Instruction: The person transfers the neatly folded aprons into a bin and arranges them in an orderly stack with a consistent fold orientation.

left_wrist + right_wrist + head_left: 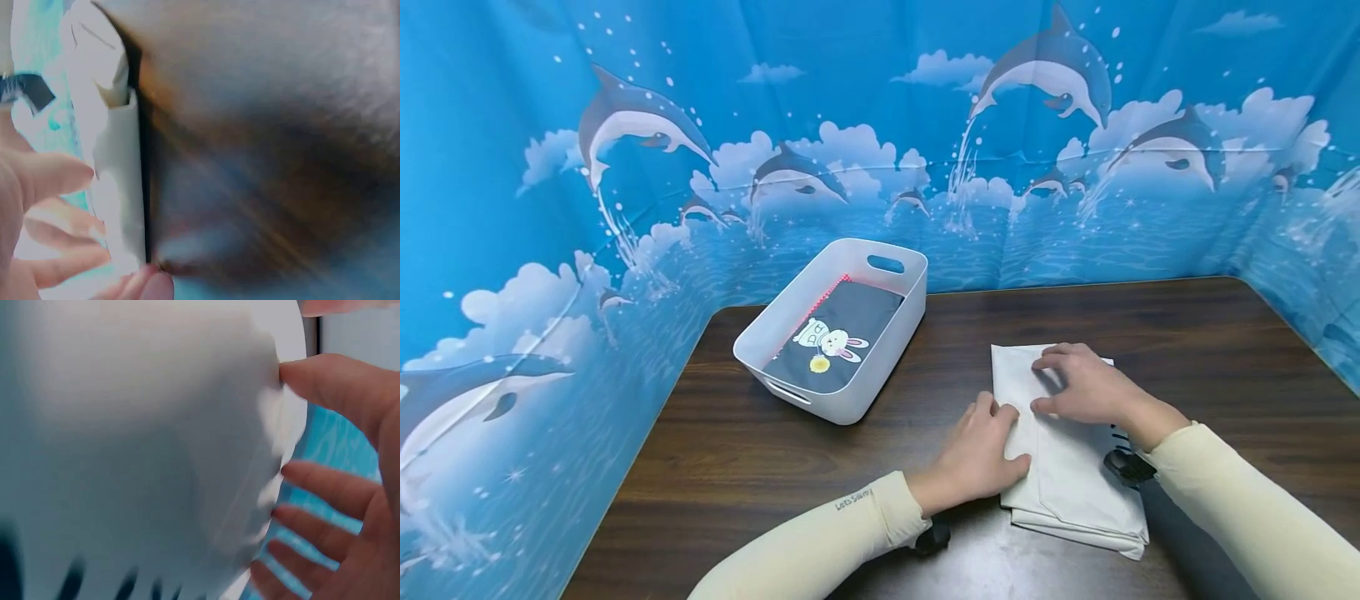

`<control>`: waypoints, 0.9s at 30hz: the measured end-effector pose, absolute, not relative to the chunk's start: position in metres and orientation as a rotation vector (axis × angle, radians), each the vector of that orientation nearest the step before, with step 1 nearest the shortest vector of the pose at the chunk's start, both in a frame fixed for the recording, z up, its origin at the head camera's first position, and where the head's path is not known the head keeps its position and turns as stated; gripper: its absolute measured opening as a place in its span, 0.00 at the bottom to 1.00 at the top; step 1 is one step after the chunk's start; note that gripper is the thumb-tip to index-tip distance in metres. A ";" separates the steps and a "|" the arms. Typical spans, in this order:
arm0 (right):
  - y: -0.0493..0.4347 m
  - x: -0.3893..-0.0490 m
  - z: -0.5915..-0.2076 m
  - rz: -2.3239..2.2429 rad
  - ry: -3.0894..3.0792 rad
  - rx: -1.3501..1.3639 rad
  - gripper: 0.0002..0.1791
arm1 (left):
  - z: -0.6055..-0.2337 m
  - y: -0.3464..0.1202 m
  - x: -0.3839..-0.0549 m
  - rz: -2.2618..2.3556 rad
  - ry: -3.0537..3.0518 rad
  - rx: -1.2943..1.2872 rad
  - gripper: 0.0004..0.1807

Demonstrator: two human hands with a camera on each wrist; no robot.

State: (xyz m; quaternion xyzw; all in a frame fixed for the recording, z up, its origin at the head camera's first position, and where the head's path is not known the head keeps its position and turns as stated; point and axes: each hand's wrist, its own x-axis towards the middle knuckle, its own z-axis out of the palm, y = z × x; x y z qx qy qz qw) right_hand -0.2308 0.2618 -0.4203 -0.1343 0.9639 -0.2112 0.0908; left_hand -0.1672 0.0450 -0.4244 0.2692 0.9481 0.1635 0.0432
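A folded white cloth (1071,475) lies in a flat, layered stack on the right half of the table, with dark printed marks showing at its right side. My left hand (973,454) rests at the cloth's left edge, fingers spread over its border. On the upper part of the cloth, my right hand (1086,387) touches the surface with its fingertips. In the left wrist view the layered edge of the cloth (122,181) stands close to the fingers. Seen from the right wrist, the fingertips meet the white fabric (156,456) along one side.
Left of the cloth stands a white plastic basket (880,379) with handle holes. Inside it lies a dark grey cloth (865,312) with a rabbit picture and red checked trim. A blue dolphin-print curtain (880,100) hangs behind the brown wooden table (737,483).
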 end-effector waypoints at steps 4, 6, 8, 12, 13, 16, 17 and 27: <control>0.286 -0.227 -0.420 -0.531 2.884 -0.181 0.50 | -0.427 0.047 -0.177 0.645 2.878 0.575 0.31; 0.297 -0.225 -0.420 -0.497 2.877 -0.087 0.56 | -0.440 0.049 -0.184 0.642 2.896 0.529 0.30; 0.305 -0.223 -0.420 -0.482 2.864 -0.013 0.62 | -0.463 0.052 -0.194 0.618 2.915 0.519 0.30; 0.311 -0.221 -0.417 -0.466 2.833 0.106 0.69 | -0.501 0.060 -0.211 0.590 2.914 0.490 0.31; 0.311 -0.220 -0.416 -0.460 2.823 0.132 0.70 | -0.500 0.062 -0.212 0.602 2.893 0.476 0.34; 0.309 -0.221 -0.413 -0.445 2.793 0.194 0.72 | -0.495 0.063 -0.212 0.670 2.862 0.442 0.38; 0.307 -0.221 -0.413 -0.440 2.781 0.208 0.73 | -0.494 0.063 -0.212 0.694 2.856 0.430 0.40; 0.275 -0.227 -0.420 -0.568 2.826 0.165 0.71 | -0.478 0.057 -0.214 0.947 2.818 0.187 0.49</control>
